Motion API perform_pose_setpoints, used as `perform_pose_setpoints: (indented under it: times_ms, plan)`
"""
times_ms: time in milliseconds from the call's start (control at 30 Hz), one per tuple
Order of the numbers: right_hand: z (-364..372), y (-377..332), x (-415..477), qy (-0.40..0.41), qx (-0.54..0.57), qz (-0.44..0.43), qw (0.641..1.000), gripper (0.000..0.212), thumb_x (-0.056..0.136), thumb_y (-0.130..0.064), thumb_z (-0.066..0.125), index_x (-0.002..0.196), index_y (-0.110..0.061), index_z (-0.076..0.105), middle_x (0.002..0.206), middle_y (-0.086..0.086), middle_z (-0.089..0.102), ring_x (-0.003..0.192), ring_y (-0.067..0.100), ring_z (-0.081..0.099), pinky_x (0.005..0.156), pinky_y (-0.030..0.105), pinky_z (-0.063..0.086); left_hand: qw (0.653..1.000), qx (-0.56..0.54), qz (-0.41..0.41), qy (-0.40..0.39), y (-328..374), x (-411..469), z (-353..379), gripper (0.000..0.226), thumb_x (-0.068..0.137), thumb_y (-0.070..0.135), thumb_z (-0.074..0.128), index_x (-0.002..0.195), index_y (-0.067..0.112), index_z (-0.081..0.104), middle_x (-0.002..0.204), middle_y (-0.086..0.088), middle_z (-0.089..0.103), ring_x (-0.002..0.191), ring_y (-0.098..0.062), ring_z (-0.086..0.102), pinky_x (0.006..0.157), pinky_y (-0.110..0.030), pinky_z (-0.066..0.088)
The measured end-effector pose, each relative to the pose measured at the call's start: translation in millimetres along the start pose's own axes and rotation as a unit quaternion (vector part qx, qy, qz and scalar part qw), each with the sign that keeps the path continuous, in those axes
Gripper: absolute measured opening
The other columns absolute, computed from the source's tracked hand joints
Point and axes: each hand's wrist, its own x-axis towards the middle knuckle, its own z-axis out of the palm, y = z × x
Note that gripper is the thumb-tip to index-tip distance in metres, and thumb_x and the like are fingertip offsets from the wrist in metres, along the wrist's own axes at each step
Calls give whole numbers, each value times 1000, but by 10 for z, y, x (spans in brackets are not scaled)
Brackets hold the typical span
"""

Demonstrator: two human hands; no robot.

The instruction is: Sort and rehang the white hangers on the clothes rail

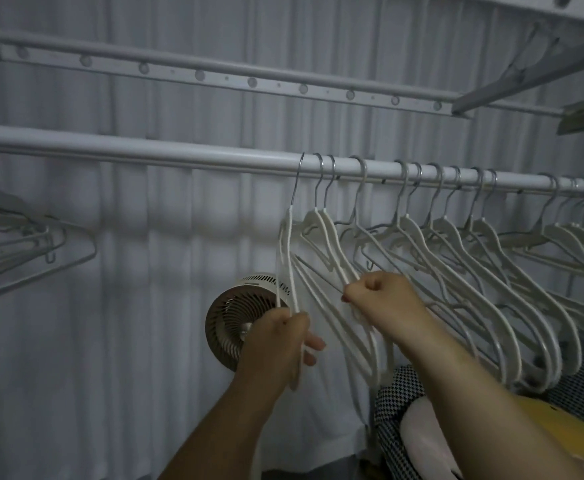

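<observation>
**Materials and finishes**

The hangers (415,230) are coated in a matt, slightly rough white covering, with hooks (365,171) of bare grey metal. The rail (179,152) is finished smooth and faintly glossy. The curtain (128,341) is matt cloth, and the fan (228,327) is ribbed plastic.

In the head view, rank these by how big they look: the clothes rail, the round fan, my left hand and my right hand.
1. Clothes rail, spanning the frame.
2. Fan, partly hidden behind the left hand.
3. Left hand and right hand: alike, unranked; both grip white hangers.
</observation>
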Motion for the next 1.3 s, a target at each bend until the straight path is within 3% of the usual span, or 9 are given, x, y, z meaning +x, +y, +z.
perform_pose_setpoints:
  times_ms: [167, 267, 400, 567, 667, 833, 1067, 1167, 1300]
  plan:
    - [13, -37, -94, 80, -196, -60, 975, 16, 83, -22, 52, 81, -11, 63, 102, 7, 58, 108, 27, 45, 86, 26, 26, 995, 20, 73, 58, -118, -53, -254, 18, 92, 11, 40, 85, 25, 49, 43, 4, 55, 38, -5, 49, 46, -21, 41]
    - [86, -100, -181, 108, -315, -57, 941, 29, 86, -20, 49, 109, -9, 65, 134, 5, 48, 123, 29, 32, 99, 30, 24, 985, 86, 108, 105, -176, -41, -403, 22, 95, 21, 37, 104, 17, 56, 58, 0, 62, 68, -19, 60, 71, -34, 49]
    - [270, -136, -234, 279, -396, -155, 861, 8, 55, -6, 67, 61, -6, 71, 89, 15, 70, 86, 34, 54, 70, 38, 48, 962, 163, 135, 170, -144, -113, -638, 41, 96, 28, 31, 136, 22, 37, 109, -12, 66, 93, -16, 57, 87, -24, 39]
    - [456, -323, -309, 264, -438, -174, 841, 27, 32, 1, 81, 49, -4, 61, 60, 13, 62, 57, 31, 58, 53, 32, 45, 939, 213, 168, 212, -105, -193, -1011, 38, 96, 27, 31, 132, 34, 42, 86, -8, 69, 87, -23, 61, 71, -26, 36]
    - [616, -484, -322, 224, -364, -200, 882, 24, 44, 8, 78, 59, 2, 62, 63, 17, 61, 61, 36, 61, 51, 33, 49, 930, 229, 169, 231, -98, -216, -1277, 37, 96, 25, 31, 129, 33, 45, 81, -8, 68, 87, -25, 61, 70, -27, 37]
    - [856, -723, -287, -31, 7, 5, 999, 18, 87, -6, 49, 104, -13, 48, 95, 2, 56, 84, 17, 53, 65, 23, 39, 927, 230, 155, 253, -100, -297, -1600, 37, 96, 27, 29, 129, 35, 44, 61, 4, 60, 66, -12, 54, 62, -26, 34]
    - [1220, -956, -53, -133, 396, 132, 899, 50, 89, -1, 52, 134, -9, 32, 78, 10, 61, 49, 15, 61, 39, 21, 52, 929, 217, 125, 274, -113, -383, -2015, 34, 96, 24, 31, 124, 29, 51, 53, 7, 56, 55, -4, 48, 59, -26, 36]
    - [1358, -1108, -21, -122, 426, 128, 887, 6, 95, -9, 41, 101, -8, 44, 64, 8, 59, 24, 6, 41, 29, 10, 33, 927, 217, 120, 282, -118, -422, -2191, 33, 96, 24, 32, 121, 29, 53, 53, 7, 57, 52, -9, 49, 65, -29, 41]
    - [1582, -1271, -38, -113, 428, 130, 887, 25, 98, -20, 32, 78, -12, 44, 30, -2, 47, 20, 6, 31, 29, 9, 24, 933, 185, 107, 290, -98, -461, -2396, 31, 96, 24, 34, 119, 29, 55, 59, 8, 61, 64, -19, 58, 75, -39, 51]
